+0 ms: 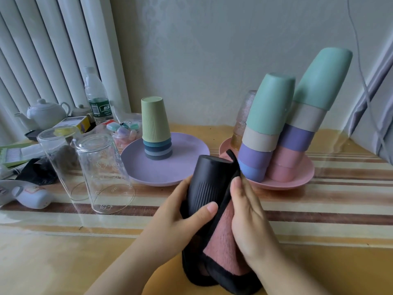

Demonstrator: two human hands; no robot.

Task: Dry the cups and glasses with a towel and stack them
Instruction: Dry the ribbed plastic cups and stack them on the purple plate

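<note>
A table under a striped cloth with a glossy clear cover bears a lilac plate, a pink plate and two upturned clear glasses. At its back left lies clutter (a white teapot, a water bottle, perhaps a jar of sweets).

The black cup looks matt plastic with fine ribs; the towel is fuzzy pink cloth. Two clear glasses shine smooth. The table seems glossy, perhaps film-covered.
</note>
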